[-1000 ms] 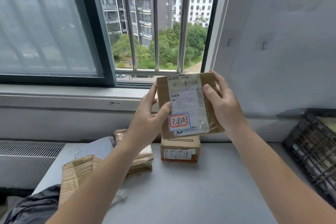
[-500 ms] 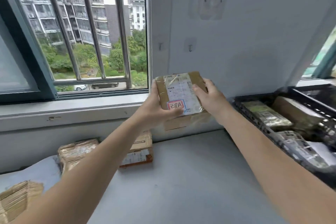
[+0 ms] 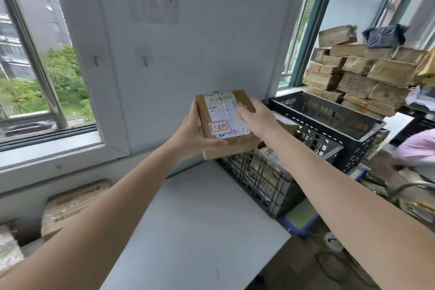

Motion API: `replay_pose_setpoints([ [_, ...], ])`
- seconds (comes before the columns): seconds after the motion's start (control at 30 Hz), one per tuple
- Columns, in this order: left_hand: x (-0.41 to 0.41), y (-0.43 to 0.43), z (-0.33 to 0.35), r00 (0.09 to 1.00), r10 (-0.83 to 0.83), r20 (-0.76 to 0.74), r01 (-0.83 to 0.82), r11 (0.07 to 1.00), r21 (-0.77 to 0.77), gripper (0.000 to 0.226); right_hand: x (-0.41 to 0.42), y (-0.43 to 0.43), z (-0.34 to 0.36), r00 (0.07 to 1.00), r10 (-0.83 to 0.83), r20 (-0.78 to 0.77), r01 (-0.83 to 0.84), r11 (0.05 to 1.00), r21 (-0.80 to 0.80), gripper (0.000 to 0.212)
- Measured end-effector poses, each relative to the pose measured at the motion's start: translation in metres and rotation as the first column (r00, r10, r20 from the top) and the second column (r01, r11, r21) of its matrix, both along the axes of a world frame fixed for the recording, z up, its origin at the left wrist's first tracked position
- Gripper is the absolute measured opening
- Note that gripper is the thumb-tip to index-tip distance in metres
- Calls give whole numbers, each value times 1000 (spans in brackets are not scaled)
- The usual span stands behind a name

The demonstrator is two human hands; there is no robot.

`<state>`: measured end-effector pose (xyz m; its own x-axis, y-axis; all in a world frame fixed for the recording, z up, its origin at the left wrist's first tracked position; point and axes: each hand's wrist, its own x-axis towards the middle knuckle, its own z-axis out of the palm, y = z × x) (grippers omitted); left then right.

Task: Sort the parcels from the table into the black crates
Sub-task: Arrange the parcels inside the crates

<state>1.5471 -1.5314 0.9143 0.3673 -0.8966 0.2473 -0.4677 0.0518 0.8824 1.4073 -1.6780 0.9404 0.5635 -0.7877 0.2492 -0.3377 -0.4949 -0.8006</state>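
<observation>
Brown cardboard parcel (image 3: 224, 122), bearing a white shipping label and a red-framed sticker, is held in the air by both hands. The left hand (image 3: 194, 134) grasps its left edge, thumb laid across the lower front face. The right hand (image 3: 255, 116) grasps its right edge, thumb on the label. The parcel hangs over the near corner of a black crate (image 3: 266, 179) standing just beside the grey table (image 3: 200, 231). A second black crate (image 3: 329, 110) stands behind it. Further parcels (image 3: 70, 205) lie at the table's left end. Stacked brown boxes (image 3: 362, 73) stand by the right window.
</observation>
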Motion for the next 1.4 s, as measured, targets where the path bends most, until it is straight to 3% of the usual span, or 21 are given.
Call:
replay_pose_setpoints([
  [0.13, -28, -56, 2, 1000, -8, -19, 9, 999, 42, 116, -18, -66, -12, 998, -45, -33, 46, 999, 28, 53],
  [0.37, -72, -189, -20, 997, 81, 0, -81, 995, 65, 115, -46, -210, -35, 990, -15, -137, 20, 999, 32, 53],
  [0.47, -97, -251, -35, 994, 102, -35, -97, 987, 132, 120, -64, -273, -39, 969, 0, -247, 4, 1000, 17, 58],
  [0.57, -132, -307, -52, 987, 152, -43, -135, 952, 275, 144, -90, -330, -48, 916, 19, -401, -28, 999, -18, 64],
  [0.7, -176, -361, -78, 981, 185, -56, -144, 892, 430, 147, -125, -385, -69, 789, 86, -609, -192, 975, -111, 92],
  [0.77, -192, -380, -88, 982, 175, -72, -122, 876, 466, 148, -138, -404, -82, 706, 174, -687, -256, 966, -19, 101],
  [0.83, -204, -394, -97, 984, 167, -64, -113, 855, 506, 146, -147, -419, -92, 634, 231, -738, -283, 957, 56, 103],
  [0.97, -221, -411, -120, 992, 123, -36, -79, 806, 587, 138, -155, -438, -113, 512, 213, -832, -357, 934, 20, 104],
  [1.07, -230, -418, -133, 982, 42, 184, -153, 747, 647, 125, -157, -436, -131, 367, 149, -918, -473, 880, -46, 104],
  [1.17, -227, -428, -136, 875, 0, 485, -335, 722, 605, 120, -154, -432, -146, 293, 70, -954, -663, 734, -150, 92],
  [1.23, -220, -435, -138, 865, -58, 498, -309, 722, 619, 114, -152, -436, -149, 265, 126, -956, -691, 716, -97, 97],
  [1.33, -213, -442, -147, 877, -183, 444, -203, 697, 688, 116, -152, -448, -149, 148, 167, -975, -719, 695, 10, 127],
  [1.4, -216, -446, -156, 870, -214, 445, -186, 693, 697, 118, -154, -451, -152, 123, 157, -980, -737, 676, 16, 135],
])
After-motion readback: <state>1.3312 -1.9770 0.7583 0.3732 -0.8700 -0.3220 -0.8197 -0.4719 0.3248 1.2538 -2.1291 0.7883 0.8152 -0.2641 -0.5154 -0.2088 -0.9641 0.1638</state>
